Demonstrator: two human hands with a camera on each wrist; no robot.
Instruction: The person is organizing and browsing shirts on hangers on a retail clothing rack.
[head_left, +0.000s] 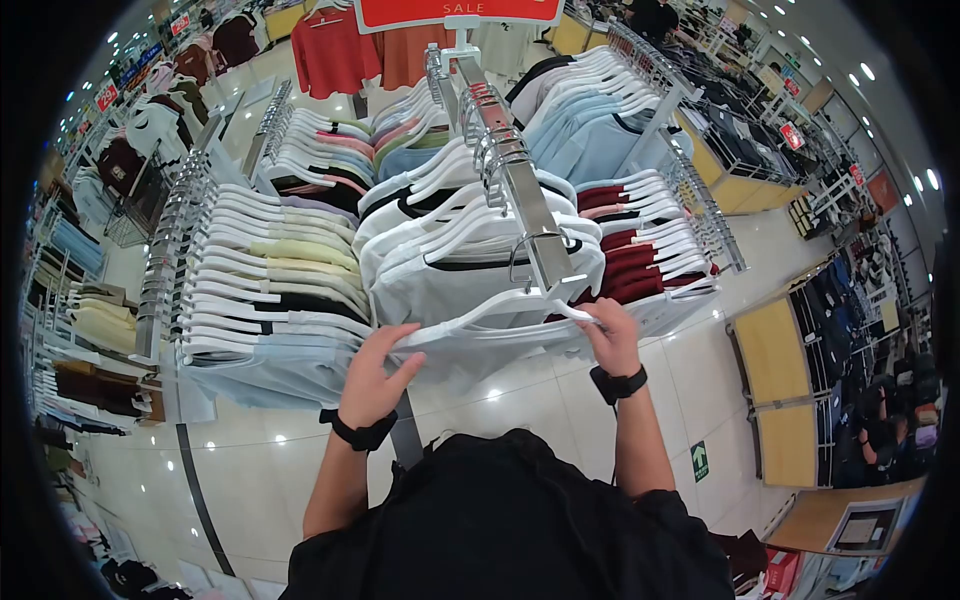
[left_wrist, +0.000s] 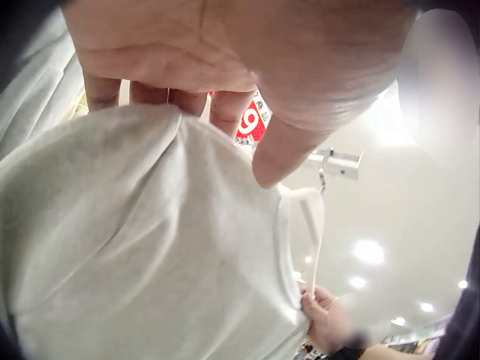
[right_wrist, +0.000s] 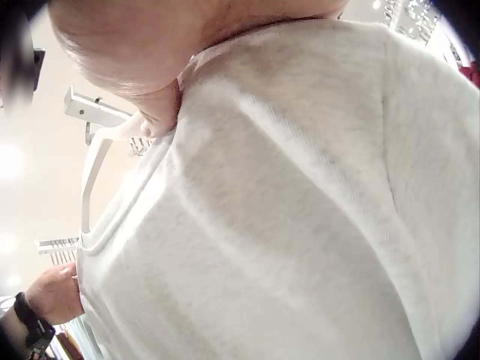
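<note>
A light grey knit top [head_left: 470, 352] hangs on a white hanger [head_left: 482, 314] at the front end of a metal rail. At its left shoulder end rests my left hand [head_left: 378, 375], fingers reaching behind the fabric and thumb spread out in front. My right hand [head_left: 612, 338] grips the other shoulder, its thumb at the neckline in the right wrist view and its fingers hidden behind. In the left wrist view, the top [left_wrist: 165, 232] spreads out below my palm. The hanger's hook is at the rail end [head_left: 560, 280].
Behind it hang several white tops with black necklines [head_left: 460, 265]. Rows of garments on hangers flank the rail, yellow and pale blue ones [head_left: 300, 255] at left and dark red ones [head_left: 628, 262] at right. A red sale sign [head_left: 460, 12] stands above. Tiled floor [head_left: 500, 400] shows below.
</note>
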